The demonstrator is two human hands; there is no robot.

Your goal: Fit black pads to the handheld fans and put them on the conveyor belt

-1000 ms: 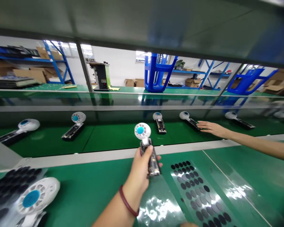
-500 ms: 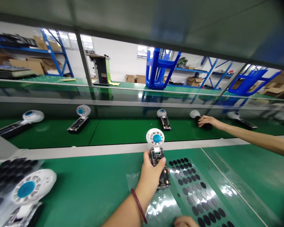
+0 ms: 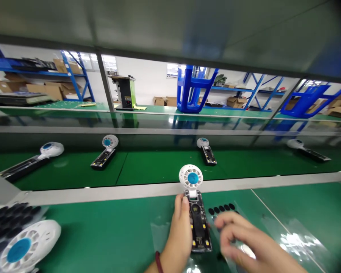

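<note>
My left hand (image 3: 182, 223) is closed around the body of a handheld fan (image 3: 200, 223), its thumb along the left edge. The fan is tilted up, with a white round head, a blue centre and a dark clear-cased body showing a circuit board. My right hand (image 3: 247, 239) is just right of the fan body, fingers curled towards the thumb; whatever may be between the fingertips is hidden. Beneath it lies a clear sheet of round black stickers (image 3: 221, 208), mostly covered by the hand. A second handheld fan (image 3: 31, 242) rests at the lower left, partly cut off.
Several similar fans lie on the green conveyor belt (image 3: 150, 167) beyond a pale rail (image 3: 102, 192). Another sticker sheet (image 3: 14, 220) lies at left. A shelf (image 3: 159, 30) overhangs the bench. Blue stools (image 3: 194, 91) stand on the far bench.
My right hand has come up from the bottom edge to beside the fan. My left thumb has shifted to the fan's edge. The co-worker's hand and the fan it gripped have left the belt.
</note>
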